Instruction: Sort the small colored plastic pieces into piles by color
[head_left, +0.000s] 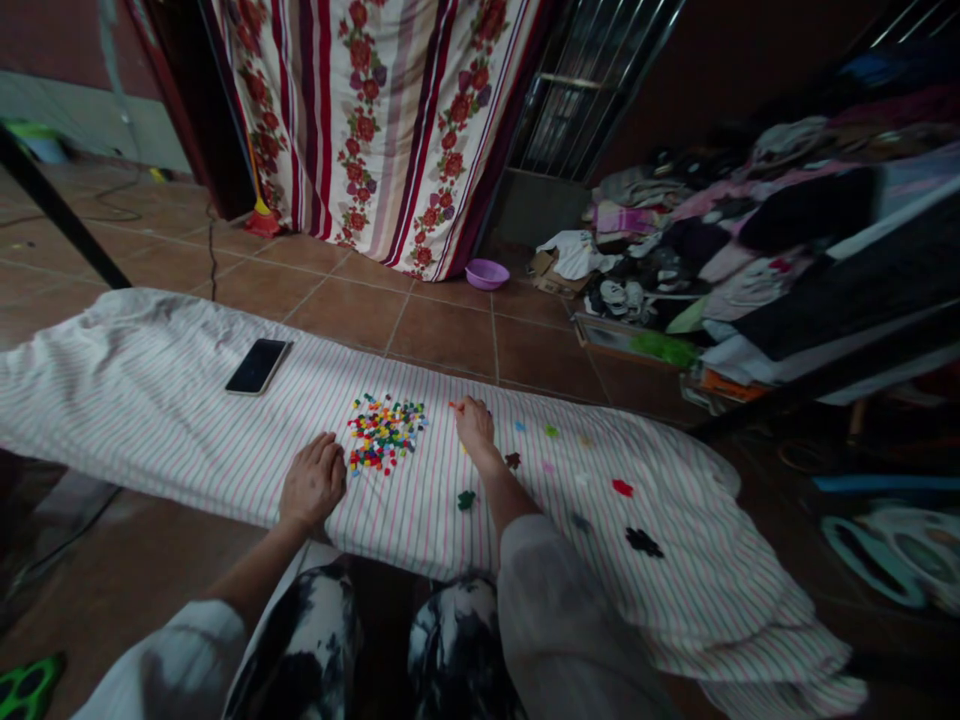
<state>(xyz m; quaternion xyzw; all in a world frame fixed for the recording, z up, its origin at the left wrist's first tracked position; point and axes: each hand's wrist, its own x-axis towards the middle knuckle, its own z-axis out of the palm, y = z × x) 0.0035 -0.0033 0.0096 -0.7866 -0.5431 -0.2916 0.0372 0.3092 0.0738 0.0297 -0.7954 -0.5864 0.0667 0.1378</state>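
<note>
A pile of small multicoloured pieces [386, 432], like beads or tiny blocks, lies on a striped cloth [420, 520]. My left hand [311, 482] rests palm down at the pile's left edge, its fingers laid out on the cloth and holding nothing I can see. On the other side of the pile, my right hand [475, 428] has its fingers drawn together at the cloth, with small orange pieces [455, 405] at the fingertips. Single-colour groups lie around that forearm: dark green [466, 499], brown [513, 460], red [622, 487] and black [644, 542].
A phone [259, 366] lies left of the pile. Fainter groups, light blue [520, 426], lime green [551, 431] and pink [548, 467], sit to the right. Beyond the cloth are a tiled floor, a purple basin [487, 273], a flowered curtain [367, 130] and heaped clothes [720, 220].
</note>
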